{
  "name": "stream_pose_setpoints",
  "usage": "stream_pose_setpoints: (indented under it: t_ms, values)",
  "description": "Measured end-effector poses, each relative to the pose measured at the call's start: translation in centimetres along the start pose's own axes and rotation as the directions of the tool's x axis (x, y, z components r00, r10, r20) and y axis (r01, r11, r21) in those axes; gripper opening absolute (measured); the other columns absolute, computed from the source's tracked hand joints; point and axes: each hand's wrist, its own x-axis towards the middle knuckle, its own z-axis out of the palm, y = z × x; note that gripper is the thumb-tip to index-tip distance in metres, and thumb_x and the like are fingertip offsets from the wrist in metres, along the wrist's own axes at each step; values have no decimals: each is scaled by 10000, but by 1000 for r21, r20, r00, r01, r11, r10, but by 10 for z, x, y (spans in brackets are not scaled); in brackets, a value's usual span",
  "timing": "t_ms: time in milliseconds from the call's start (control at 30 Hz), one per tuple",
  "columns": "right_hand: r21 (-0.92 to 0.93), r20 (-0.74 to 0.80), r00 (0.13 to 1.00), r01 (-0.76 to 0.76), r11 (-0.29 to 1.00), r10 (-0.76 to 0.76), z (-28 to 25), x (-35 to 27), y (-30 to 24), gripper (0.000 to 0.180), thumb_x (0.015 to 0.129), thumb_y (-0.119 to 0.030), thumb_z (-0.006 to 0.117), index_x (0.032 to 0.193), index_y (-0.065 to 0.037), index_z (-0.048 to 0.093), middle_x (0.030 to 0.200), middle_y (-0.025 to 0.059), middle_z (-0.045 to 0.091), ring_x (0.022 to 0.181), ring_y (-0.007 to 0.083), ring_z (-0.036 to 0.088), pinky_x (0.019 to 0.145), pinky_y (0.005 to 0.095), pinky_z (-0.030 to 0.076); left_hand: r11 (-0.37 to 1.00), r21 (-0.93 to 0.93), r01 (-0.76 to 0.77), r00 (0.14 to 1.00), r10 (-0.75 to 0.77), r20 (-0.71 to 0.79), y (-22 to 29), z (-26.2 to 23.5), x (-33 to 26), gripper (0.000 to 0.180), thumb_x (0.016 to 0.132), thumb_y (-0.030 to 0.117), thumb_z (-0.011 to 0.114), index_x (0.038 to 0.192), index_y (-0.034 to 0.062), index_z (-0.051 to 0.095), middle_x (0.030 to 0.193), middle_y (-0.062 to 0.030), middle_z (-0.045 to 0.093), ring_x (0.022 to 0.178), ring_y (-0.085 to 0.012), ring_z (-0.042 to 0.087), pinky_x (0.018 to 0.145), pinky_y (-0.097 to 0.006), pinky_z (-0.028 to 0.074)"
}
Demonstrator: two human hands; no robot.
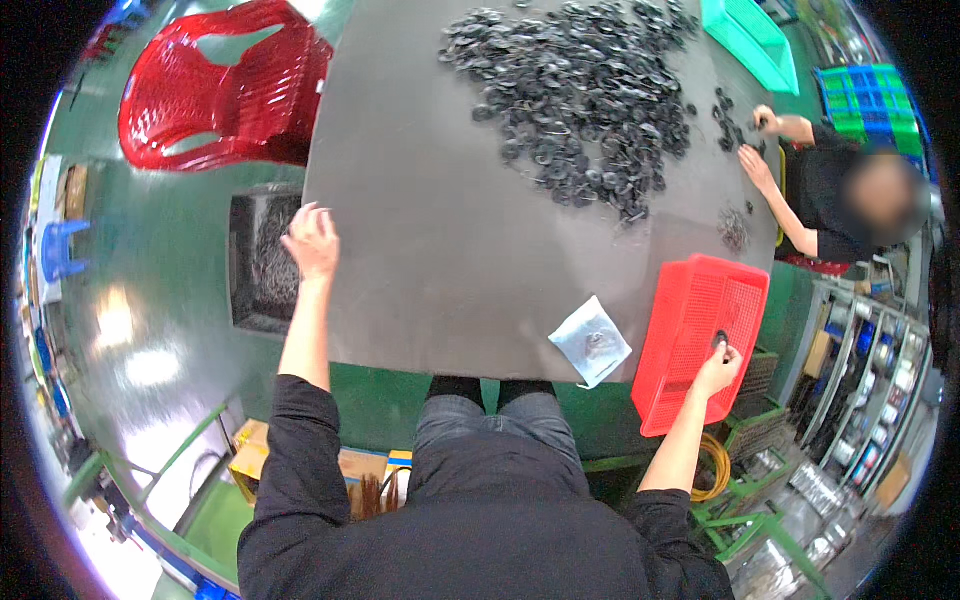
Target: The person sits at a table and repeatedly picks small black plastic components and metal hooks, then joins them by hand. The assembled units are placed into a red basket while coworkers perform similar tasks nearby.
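Note:
My right hand pinches a small black round part over the red perforated basket at the table's right front corner. My left hand is at the left table edge, beside a dark bin on the floor that has small scraps in it. Its fingers are bent loosely and apart, with nothing visible in them. A big pile of black round parts covers the far middle of the table. A light blue sheet or pouch lies left of the basket, with a small bunch of scraps on it.
Across the right edge, another person handles black parts beside a small heap of thin scraps. A green basket stands at the far right corner. A red plastic chair is at the left, and shelving at the right.

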Motion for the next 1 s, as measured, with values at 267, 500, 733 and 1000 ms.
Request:
stream_pose_setpoints:
  t_ms: [267,500,733,1000]
  values:
    - [17,11,906,423,906,-423,49,2,-79,313,774,-128,623,1052,-10,543,1030,139,558,1004,304,502,906,387,379,781,-361,-510,821,567,66,283,45,-9,178,773,149,635,948,136,605,1032,-13,584,1013,-203,518,882,-384,362]
    - [400,419,718,404,822,-557,174,-3,-177,171,775,-102,612,943,-111,582,959,99,530,963,274,537,763,407,482,689,-332,-645,692,710,129,395,102,-40,204,747,242,658,924,164,594,933,13,539,929,-191,491,791,-368,367]
    - [299,389,702,516,803,-596,231,10,-191,258,718,-183,697,939,-123,576,975,86,488,932,270,526,730,386,492,752,-190,-631,716,659,230,385,99,-32,161,733,227,664,855,150,592,877,-9,517,899,-197,497,752,-347,374]
    - [689,628,554,-69,721,-547,190,-50,-210,90,744,-99,664,800,-39,626,800,87,589,711,214,611,657,323,482,852,-432,-296,930,360,72,315,29,-7,116,752,82,659,867,90,679,838,-61,658,830,-217,608,722,-318,478]
